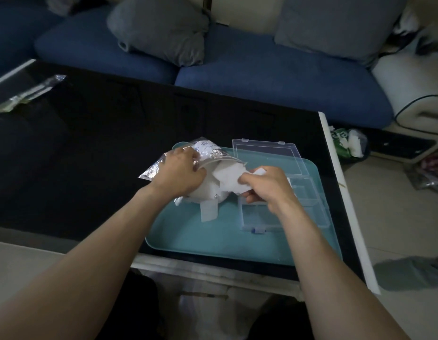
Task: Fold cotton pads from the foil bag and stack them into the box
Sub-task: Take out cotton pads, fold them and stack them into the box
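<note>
Right hand [267, 185]: grip pinching a white cotton pad [231, 180] at frame centre. Left hand [182, 171]: grip clamping the foil bag [208, 149], just left of the pad. Both hovering over the teal tray [213, 241]. Clear box [299, 204], lid open, sitting lower right on the tray, on the black bench [90, 143].

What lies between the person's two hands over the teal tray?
In the head view, white cotton pads bulge from the foil bag between the left hand and right hand; both hands grip them above the teal tray.
</note>
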`<action>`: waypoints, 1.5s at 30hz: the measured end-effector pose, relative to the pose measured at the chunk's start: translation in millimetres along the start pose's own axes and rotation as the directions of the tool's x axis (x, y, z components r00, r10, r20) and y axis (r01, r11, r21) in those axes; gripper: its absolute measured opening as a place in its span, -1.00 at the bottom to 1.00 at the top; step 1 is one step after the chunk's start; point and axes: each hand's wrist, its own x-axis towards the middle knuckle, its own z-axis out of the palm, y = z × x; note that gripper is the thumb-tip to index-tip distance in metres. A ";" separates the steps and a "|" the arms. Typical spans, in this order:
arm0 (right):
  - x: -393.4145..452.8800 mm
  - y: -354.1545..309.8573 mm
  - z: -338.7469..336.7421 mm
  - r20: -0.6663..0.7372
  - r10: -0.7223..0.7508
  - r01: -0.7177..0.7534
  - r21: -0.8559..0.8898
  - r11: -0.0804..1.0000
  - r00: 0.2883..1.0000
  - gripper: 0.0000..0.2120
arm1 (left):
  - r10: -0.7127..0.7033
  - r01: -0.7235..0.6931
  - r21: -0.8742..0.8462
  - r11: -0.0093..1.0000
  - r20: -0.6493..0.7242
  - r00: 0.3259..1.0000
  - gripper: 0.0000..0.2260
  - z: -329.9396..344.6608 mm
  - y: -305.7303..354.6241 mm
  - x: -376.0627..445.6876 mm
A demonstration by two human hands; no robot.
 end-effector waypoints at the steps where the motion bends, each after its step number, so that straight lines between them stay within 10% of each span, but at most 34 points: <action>1: 0.2 2.0 -2.3 0.007 0.016 -0.016 -0.015 1.000 1.000 -0.83 | 0.003 -0.004 0.012 1.000 0.036 0.999 -0.48 -1.0 2.1 -2.3; 6: -2.3 6.8 -21.8 0.020 0.026 -0.024 -0.081 0.996 0.999 -0.92 | 0.167 -0.168 -0.016 0.986 -0.031 0.985 -0.35 -8.3 25.5 -25.0; 14: -13.6 0.1 -65.6 0.146 -0.045 0.032 0.090 0.995 0.988 -0.91 | 0.201 -0.386 -0.355 0.852 -0.458 0.866 -0.93 -0.6 64.5 -45.3; 24: -25.0 -1.1 -63.8 0.252 -0.201 0.166 0.155 0.974 0.947 -0.89 | -0.014 0.032 -0.713 0.700 0.031 0.999 -0.77 5.7 77.1 -51.5; 32: -20.8 1.5 -69.5 0.049 -0.223 0.200 0.292 0.935 0.973 -0.85 | -0.150 -0.023 -0.756 0.654 -0.159 0.976 -0.83 3.1 69.7 -45.5; 45: -22.9 1.6 -69.4 0.188 -0.411 0.377 0.194 0.906 0.892 -0.51 | 0.030 -0.024 -0.735 0.678 -0.005 1.000 -0.89 7.6 76.7 -49.2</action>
